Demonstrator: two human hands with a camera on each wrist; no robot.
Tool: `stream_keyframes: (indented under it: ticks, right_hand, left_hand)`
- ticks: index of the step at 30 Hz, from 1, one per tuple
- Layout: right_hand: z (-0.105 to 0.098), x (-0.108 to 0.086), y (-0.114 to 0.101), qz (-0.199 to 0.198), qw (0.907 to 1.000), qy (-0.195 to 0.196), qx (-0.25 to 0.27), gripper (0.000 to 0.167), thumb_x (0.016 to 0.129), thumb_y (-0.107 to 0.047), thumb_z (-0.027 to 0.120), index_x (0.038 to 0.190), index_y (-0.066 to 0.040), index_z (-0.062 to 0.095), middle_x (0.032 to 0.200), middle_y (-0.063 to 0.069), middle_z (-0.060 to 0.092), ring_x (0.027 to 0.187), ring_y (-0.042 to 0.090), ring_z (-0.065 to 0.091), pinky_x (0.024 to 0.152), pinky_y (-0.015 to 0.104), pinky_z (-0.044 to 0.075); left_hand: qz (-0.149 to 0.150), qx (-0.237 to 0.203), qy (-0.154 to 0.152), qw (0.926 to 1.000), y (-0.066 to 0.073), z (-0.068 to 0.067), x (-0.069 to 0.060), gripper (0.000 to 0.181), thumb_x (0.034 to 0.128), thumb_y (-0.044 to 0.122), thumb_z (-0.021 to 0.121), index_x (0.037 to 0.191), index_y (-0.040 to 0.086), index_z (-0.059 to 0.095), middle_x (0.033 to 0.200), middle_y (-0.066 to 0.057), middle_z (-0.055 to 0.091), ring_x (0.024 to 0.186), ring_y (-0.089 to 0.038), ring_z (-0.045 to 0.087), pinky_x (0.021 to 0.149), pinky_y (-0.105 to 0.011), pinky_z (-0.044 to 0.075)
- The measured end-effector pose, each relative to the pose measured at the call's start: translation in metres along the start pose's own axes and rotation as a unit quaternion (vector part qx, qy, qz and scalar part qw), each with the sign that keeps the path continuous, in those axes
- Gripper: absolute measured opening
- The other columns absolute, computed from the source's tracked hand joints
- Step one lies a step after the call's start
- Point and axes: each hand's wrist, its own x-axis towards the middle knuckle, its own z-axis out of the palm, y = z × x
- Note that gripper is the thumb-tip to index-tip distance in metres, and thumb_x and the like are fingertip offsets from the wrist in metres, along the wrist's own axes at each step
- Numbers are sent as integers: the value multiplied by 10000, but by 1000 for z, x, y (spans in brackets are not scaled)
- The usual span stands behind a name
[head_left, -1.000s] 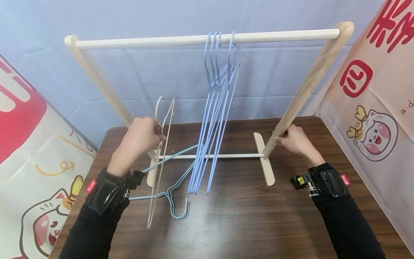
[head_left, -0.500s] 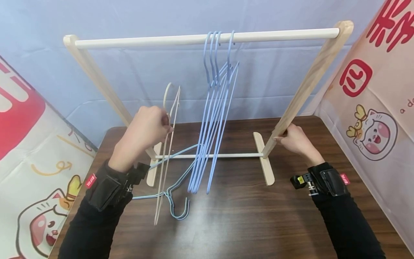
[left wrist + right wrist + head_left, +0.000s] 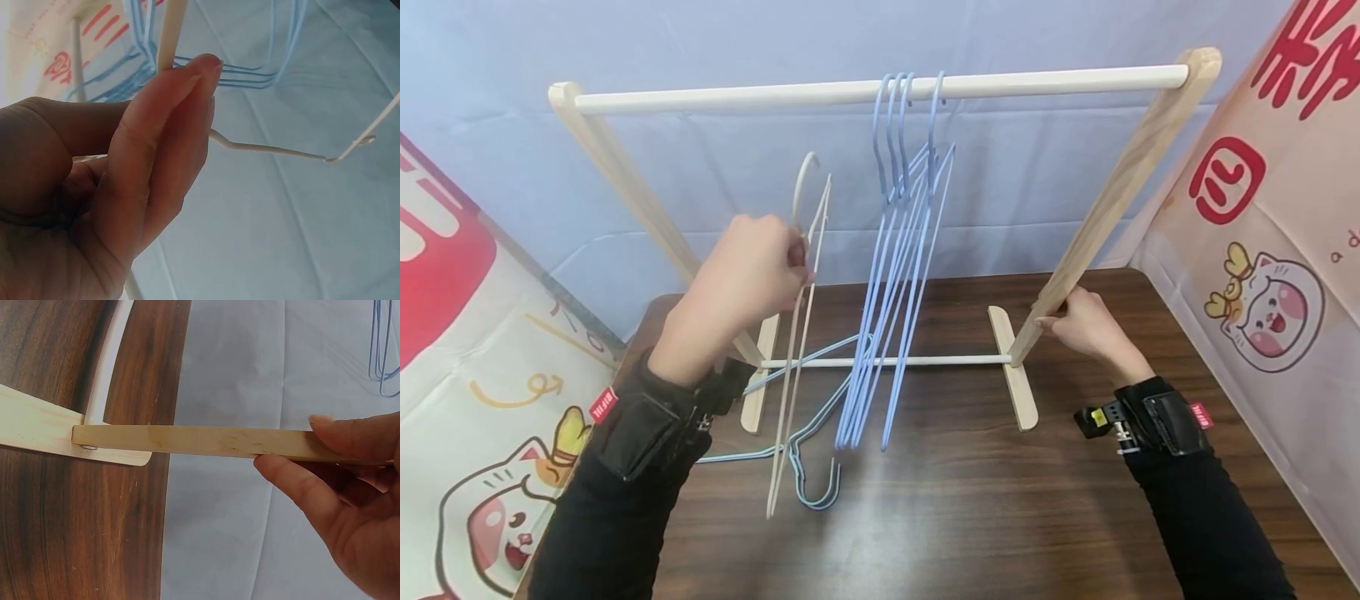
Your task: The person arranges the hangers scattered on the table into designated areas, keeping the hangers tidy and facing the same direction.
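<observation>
My left hand [image 3: 748, 271] pinches a white wire hanger [image 3: 800, 342] just below its hook, left of the hung hangers. The hanger is upright, its hook below the rack's top bar and apart from it. In the left wrist view the thumb and fingers close on the hanger's neck [image 3: 172, 31]. My right hand [image 3: 1090, 325] grips the right wooden post [image 3: 1086, 225] of the rack low down; in the right wrist view thumb and fingers lie on either side of the post [image 3: 219, 440]. Several blue hangers [image 3: 895, 308] hang from the white top bar [image 3: 737, 97].
Blue hangers [image 3: 811, 429] lie on the brown table [image 3: 940, 517], partly behind the held hanger, hooks toward the front. The rack's lower bar [image 3: 955, 361] and its feet [image 3: 1011, 367] stand on the table. Blue cloth [image 3: 760, 42] hangs behind, printed cloths at both sides.
My left hand has moved up and to the right with the white hanger, whose hook is now nearer the top bar. The right hand stays on the post.
</observation>
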Motion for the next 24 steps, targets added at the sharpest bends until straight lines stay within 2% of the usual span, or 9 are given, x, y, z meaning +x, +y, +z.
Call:
stream_keyframes:
  ticks: [4,9,20,24]
  right_hand:
    - [0,0,0,5,10000,-10,0,354,844,-48,599,1122,123,460,994,311,532,820,375,585,609,368,462]
    - [0,0,0,8,10000,-16,-18,350,846,-52,599,1121,118,464,995,307,532,829,376,582,610,368,457]
    - [0,0,0,-3,10000,-24,-19,339,846,-47,599,1116,114,472,994,302,532,825,370,584,609,363,460]
    - [0,0,0,0,10000,-18,-12,345,847,-51,600,1116,121,468,989,307,534,811,366,589,604,360,463]
  left_hand:
    - [82,87,83,9999,8,-6,2,196,796,29,589,603,62,603,528,-3,564,604,-201,546,544,-290,411]
    - [183,192,145,9995,18,-14,3,188,803,52,602,617,63,620,541,-7,558,618,-206,507,548,-293,399]
    - [267,215,61,9994,35,-27,10,187,815,69,614,630,69,644,545,-2,604,663,-218,587,610,-292,419]
    - [188,162,-13,9997,39,-31,12,187,821,72,607,639,62,647,555,-4,610,636,-201,586,596,-283,425]
